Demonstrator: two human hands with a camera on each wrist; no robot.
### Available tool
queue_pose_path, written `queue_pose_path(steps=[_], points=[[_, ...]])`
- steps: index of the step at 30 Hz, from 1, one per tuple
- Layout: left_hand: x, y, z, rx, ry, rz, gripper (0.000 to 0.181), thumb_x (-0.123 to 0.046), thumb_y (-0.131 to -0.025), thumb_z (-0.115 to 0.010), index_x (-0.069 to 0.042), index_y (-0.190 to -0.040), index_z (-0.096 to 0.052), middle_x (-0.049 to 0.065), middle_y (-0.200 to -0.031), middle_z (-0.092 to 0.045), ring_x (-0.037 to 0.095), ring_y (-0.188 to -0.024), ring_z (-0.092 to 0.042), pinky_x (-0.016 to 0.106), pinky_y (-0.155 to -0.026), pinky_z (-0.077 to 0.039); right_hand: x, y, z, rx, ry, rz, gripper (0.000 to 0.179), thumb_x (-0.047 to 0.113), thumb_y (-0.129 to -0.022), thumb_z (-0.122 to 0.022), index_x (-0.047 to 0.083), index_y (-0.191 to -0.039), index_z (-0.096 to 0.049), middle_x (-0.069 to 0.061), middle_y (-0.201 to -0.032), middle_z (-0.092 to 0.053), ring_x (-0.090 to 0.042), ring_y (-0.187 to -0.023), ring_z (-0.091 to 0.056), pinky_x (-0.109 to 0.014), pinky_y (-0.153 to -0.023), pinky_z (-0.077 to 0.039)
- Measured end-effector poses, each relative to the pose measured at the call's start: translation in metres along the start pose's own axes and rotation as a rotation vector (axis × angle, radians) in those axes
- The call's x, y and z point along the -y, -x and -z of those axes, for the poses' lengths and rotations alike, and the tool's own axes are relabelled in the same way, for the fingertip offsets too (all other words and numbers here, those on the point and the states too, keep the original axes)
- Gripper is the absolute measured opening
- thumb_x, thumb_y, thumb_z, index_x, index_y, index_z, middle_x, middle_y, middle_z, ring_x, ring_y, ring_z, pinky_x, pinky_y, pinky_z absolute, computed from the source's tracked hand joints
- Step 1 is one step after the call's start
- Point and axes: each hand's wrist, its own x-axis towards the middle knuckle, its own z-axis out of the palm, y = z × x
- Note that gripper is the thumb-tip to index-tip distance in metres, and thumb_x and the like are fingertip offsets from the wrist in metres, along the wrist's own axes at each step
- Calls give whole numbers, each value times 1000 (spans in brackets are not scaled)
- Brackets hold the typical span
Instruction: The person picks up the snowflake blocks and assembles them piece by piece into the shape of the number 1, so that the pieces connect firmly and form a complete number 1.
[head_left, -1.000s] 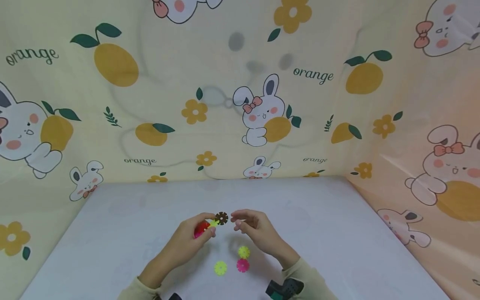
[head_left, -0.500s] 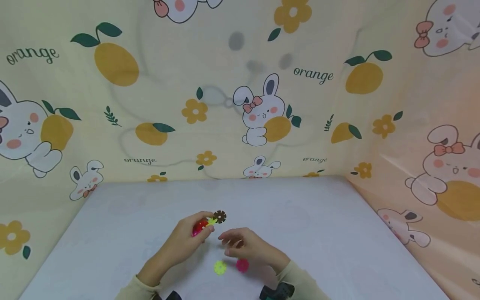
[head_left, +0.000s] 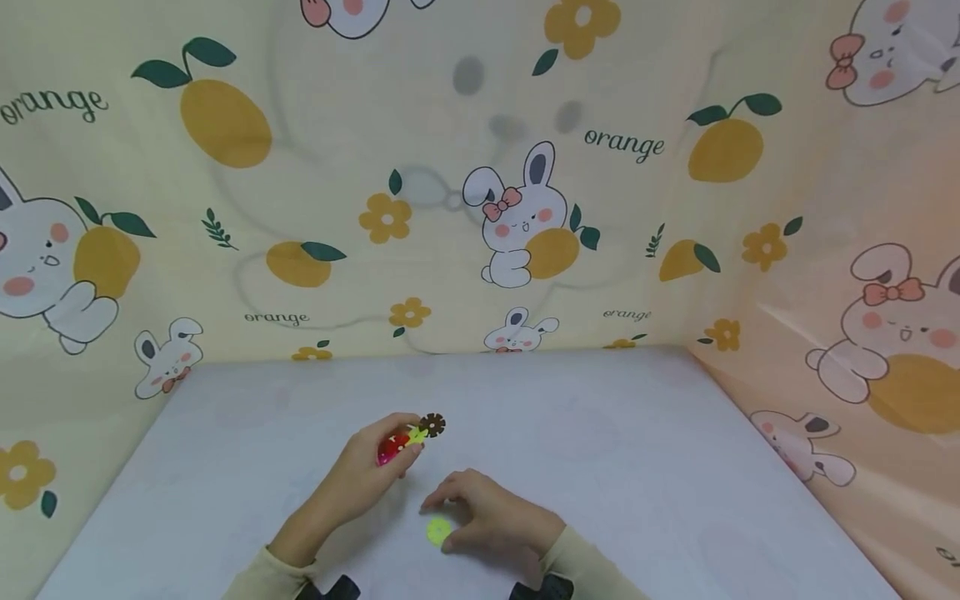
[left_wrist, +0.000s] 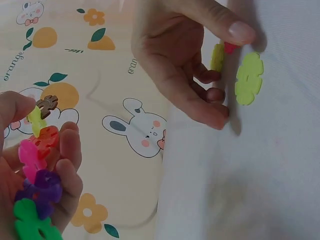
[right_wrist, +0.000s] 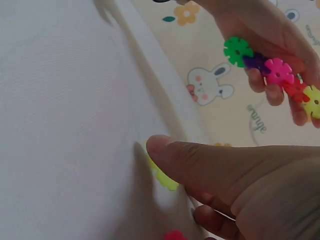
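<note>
My left hand (head_left: 360, 471) holds a chain of interlocking snowflake discs above the table. In the left wrist view the chain runs from a green disc (left_wrist: 35, 222) through a purple disc (left_wrist: 42, 192), a pink disc (left_wrist: 31, 157), a red disc (left_wrist: 46, 140) and a yellow disc (left_wrist: 37, 120) to a brown disc (left_wrist: 48, 105). My right hand (head_left: 498, 512) is low over the table, thumb and forefinger spread on either side of a loose yellow-green disc (head_left: 438, 532). In the right wrist view the thumb partly covers that disc (right_wrist: 166, 180).
Partly hidden by the right hand are another yellow disc (left_wrist: 216, 57) and a loose pink disc (left_wrist: 230, 48). The white table (head_left: 637, 467) meets a printed cloth backdrop (head_left: 450, 275) behind and at the sides.
My right hand has come down from beside the chain's brown end, towards me, to the loose yellow-green disc. The left hand, still holding the chain, has shifted slightly left.
</note>
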Motion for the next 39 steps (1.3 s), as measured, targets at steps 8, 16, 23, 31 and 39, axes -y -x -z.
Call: queue_pose_path(steps=[8, 16, 23, 31, 39], points=[[-4, 1, 2, 8, 39, 58, 37, -18, -99, -63, -4, -133, -61, 16, -124, -69, 12, -77, -65, 22, -63, -53, 4, 0, -5, -30, 172, 32, 32, 16, -76, -89, 22, -106, -79, 11, -106, -69, 3, -102, -54, -19, -93, -43], [-3, 3, -1, -20, 13, 40, 40, -13, -100, -63, -22, -139, -56, 12, -116, -70, 18, -77, -66, 24, -64, -55, 3, 0, -8, -58, 217, 27, 31, 20, -76, -90, 21, -105, -79, 13, -102, -69, 4, -96, -54, -15, -87, -44], [-4, 4, -1, -14, -42, 51, 39, -14, -103, -56, -19, -142, -53, 4, -107, -69, 13, -75, -62, 23, -61, -50, 5, -1, -10, -62, 160, -59, 27, 18, -76, -89, 22, -96, -72, 18, -88, -64, 5, -84, -50, -15, -80, -43], [-4, 3, -1, -28, -102, 45, 38, -15, -104, -55, -21, -142, -53, -1, -96, -67, 6, -71, -58, 22, -60, -46, 2, 1, -6, -119, -111, -82, 12, 9, -90, -74, 18, -91, -66, 14, -78, -60, 2, -63, -51, -17, -61, -47], [-2, 2, 0, -22, -122, -55, 36, -20, -106, -54, -12, -141, -56, -1, -93, -67, 2, -71, -56, 22, -60, -44, 4, 4, 16, -253, -212, -40, 10, 19, -97, -69, 12, -101, -63, -2, -75, -65, -3, -63, -55, -18, -59, -48]])
